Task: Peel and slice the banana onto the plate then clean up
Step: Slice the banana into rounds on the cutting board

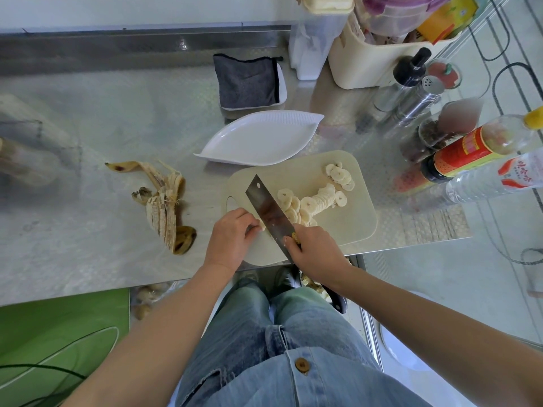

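While I watch through the head camera, both bare forearms come up from the bottom corners of the view and converge over the near end of the cream cutting board [354, 223], which sits at the front edge of the steel counter [88, 127]. I have the left hand [232, 236] knuckles up, wrist straight, fingers curled down with the tips pinching a small pale banana stub [260, 228] against the board; most of that stub is hidden under the fingers. I have the right hand [314, 251] wrapped in a full fist round the handle of the cleaver [269, 210], the forefinger lying up by the heel of the blade. The blade runs diagonally away to the upper left and stands between the left fingertips and the cut fruit, touching or almost touching the stub; I cannot tell whether its edge is down on the board. To its right, banana slices [313, 201] lie in an overlapping row across the board, with a smaller cluster toward the far right corner. Just beyond the board is the white leaf-shaped plate [258, 142], with no slices on it. On the counter well to the left lies the split banana peel [164, 201]. Behind the plate a grey cloth [246, 80] is folded, and bottles with a steel shaker [424, 95] stand to the right.
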